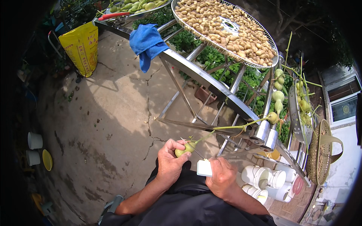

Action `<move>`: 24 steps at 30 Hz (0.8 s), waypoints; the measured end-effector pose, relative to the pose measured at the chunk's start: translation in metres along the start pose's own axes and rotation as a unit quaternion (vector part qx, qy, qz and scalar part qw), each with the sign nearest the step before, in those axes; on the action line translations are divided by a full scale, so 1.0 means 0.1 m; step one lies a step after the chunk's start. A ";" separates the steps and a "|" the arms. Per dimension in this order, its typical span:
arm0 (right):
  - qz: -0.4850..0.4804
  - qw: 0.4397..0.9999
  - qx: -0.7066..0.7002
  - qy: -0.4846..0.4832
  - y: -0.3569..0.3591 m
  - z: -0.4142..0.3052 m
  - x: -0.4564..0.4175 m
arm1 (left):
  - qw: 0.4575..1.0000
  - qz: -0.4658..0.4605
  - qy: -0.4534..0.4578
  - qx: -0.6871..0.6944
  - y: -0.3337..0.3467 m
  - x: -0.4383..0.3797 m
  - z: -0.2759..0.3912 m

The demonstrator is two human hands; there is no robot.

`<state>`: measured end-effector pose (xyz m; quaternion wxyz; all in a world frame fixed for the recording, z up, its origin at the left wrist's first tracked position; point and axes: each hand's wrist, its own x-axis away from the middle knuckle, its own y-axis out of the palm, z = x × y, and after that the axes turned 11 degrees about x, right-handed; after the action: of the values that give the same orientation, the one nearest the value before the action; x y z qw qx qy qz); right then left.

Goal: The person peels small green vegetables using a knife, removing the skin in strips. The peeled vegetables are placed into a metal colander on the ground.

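My left hand (pixel 171 159) grips a small pale-green gourd (pixel 185 150), its stem pointing up and to the right. The fingertips and thumb press around its left side. A thin metal blade (pixel 198 151) crosses over the gourd's right side and appears to touch it. My right hand (pixel 222 175) is closed on a tool, which seems to carry this blade; the fist hides its handle. Against the right fingers shows a white, flat-faced block (pixel 204 168); whether it is part of the tool I cannot tell. Both hands are above my dark-clothed lap.
Ahead stands a metal frame (pixel 208 79) bearing a wire tray of peanuts (pixel 226 31), a blue cloth (pixel 147 42) and several gourds (pixel 278 97). A red-handled tool (pixel 114 15) lies by more gourds. White buckets (pixel 256 176) and a wicker basket (pixel 319 152) are at right, a yellow bag (pixel 80 48) at left.
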<state>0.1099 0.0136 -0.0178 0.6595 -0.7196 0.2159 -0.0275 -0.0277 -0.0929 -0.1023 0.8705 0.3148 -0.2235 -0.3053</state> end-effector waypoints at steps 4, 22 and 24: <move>0.003 1.000 0.001 0.010 0.02 0.01 0.00 | 1.000 -0.003 0.007 -0.018 0.05 -0.03 0.06; 0.000 1.000 0.027 0.002 0.08 0.01 -0.05 | 0.973 0.042 0.071 -0.217 0.12 0.01 0.17; -0.001 0.999 0.048 0.010 0.03 -0.02 -0.05 | 0.973 0.029 0.077 -0.216 0.15 0.03 0.19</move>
<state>0.1034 0.0131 -0.0190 0.6911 -0.6871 0.2197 -0.0455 -0.0311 -0.0935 -0.0783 0.9410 0.1351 -0.0932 -0.2959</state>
